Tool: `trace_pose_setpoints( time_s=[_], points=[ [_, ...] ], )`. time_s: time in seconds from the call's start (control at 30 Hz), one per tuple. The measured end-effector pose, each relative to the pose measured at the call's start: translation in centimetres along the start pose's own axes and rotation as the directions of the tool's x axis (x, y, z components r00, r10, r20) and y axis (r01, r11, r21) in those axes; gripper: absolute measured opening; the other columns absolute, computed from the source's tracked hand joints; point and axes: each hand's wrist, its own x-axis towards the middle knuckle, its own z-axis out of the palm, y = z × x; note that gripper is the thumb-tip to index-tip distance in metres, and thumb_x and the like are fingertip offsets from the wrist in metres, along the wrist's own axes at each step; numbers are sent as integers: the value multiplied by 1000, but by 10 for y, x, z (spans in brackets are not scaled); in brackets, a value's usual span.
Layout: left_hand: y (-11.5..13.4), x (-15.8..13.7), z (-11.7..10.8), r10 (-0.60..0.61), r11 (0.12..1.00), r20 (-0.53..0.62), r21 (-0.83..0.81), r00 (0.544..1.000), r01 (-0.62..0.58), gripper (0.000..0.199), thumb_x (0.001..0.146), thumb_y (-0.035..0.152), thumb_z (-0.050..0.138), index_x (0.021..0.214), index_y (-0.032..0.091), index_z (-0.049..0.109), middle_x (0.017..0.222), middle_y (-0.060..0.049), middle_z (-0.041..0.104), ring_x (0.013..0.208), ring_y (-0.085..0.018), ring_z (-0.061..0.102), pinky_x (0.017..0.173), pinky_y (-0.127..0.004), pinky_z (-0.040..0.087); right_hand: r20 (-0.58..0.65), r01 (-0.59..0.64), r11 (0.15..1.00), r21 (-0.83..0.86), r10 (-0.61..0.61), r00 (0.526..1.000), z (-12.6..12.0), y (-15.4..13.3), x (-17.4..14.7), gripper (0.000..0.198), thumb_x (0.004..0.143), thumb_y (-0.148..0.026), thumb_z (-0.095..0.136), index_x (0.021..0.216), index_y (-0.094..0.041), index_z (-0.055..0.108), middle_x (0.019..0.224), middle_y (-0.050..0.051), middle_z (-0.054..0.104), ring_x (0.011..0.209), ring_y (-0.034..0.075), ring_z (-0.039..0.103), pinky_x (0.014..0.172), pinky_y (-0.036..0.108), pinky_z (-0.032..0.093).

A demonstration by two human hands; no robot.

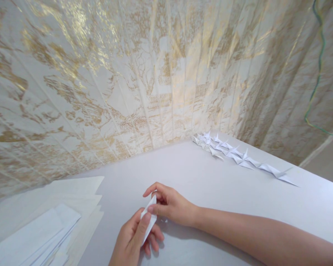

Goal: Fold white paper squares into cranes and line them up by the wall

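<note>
A small piece of folded white paper is held between my two hands, just above the white table. My left hand grips its lower part, with the thumb pressed along the near face and the other fingers behind. At the upper end, my right hand pinches the paper between thumb and fingers, its index finger reaching out past the tip. The paper is narrow and pointed at the top. Parts of its lower edge are hidden by my left thumb and fingers.
Several folded white paper birds stand in rows at the table's back right. Stacked loose white sheets lie at the left. Behind the table hangs a white and gold patterned curtain; a green cord dangles at the right.
</note>
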Motion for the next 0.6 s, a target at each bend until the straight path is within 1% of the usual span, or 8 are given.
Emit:
trace_pose_setpoints(
  time_s=[0.07,0.13,0.23,0.33,0.43,0.53,0.6],
  points=[
    [-1,3,-2,5,999,40,36,999,-7,55,75,72,60,78,17,62,47,-2,66,40,-12,54,43,-21,39,12,19,1000,12,-19,1000,-2,-2,1,41,81,-45,70,106,-17,52,61,-9,49,52,7,45,52,21,33],
    [-3,5,-4,6,998,73,60,997,-11,52,77,69,60,76,17,61,42,0,63,37,-11,51,44,-21,39,15,32,999,19,-32,999,-3,-3,1,38,84,-46,67,105,-17,53,57,-11,45,49,7,44,51,20,32],
    [-4,7,-6,3,999,89,53,996,-8,51,80,67,59,75,16,61,41,-1,62,35,-10,49,43,-20,36,-25,32,999,0,-32,999,-3,-4,1,37,87,-48,63,105,-18,53,53,-12,41,44,6,40,48,19,28],
    [-4,8,-5,-14,1000,97,23,995,12,50,78,66,61,76,16,61,40,-1,62,33,-9,47,41,-20,33,-56,34,999,-26,-35,998,-2,-5,1,40,88,-53,60,105,-17,54,51,-12,39,43,6,34,46,19,25],
    [-2,7,-3,-2,1000,100,6,995,2,49,76,65,64,78,16,61,39,0,61,32,-9,46,40,-19,33,-80,32,999,-40,-35,996,-2,-6,0,43,88,-56,58,103,-16,55,50,-13,35,42,5,28,44,19,22],
    [-1,7,-3,7,1000,95,22,995,-9,49,76,65,64,79,16,61,37,2,60,31,-8,43,40,-19,33,-93,33,999,-43,-37,995,-2,-6,-1,44,87,-57,59,101,-16,57,50,-13,33,42,5,26,44,19,22],
    [0,8,-3,-7,1000,115,30,993,3,49,76,64,64,80,16,61,37,2,59,30,-7,41,39,-19,32,-100,36,998,-42,-40,994,-1,-6,-1,43,87,-57,59,100,-16,57,49,-13,32,42,5,25,43,19,21]
  ],
)
